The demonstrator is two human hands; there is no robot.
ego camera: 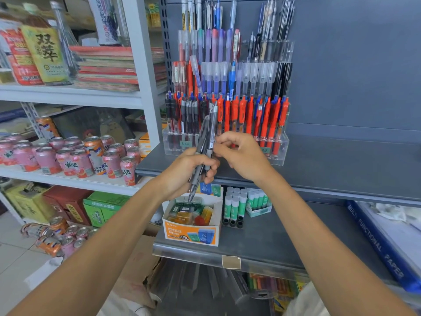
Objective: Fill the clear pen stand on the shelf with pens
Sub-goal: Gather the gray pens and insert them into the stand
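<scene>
Now the left hand point(189, 172) curls round a bundle of black pens point(210, 133), the right hand point(243, 156) pinching one of them. Both hover just before the clear pen stand point(279, 151), packed with pens, on the grey shelf point(341, 160)

Pen stand point(276, 153) front row packed; bare shelf point(353, 160) right of it.

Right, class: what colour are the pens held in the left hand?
Black and grey pens, best in the head view.
</scene>
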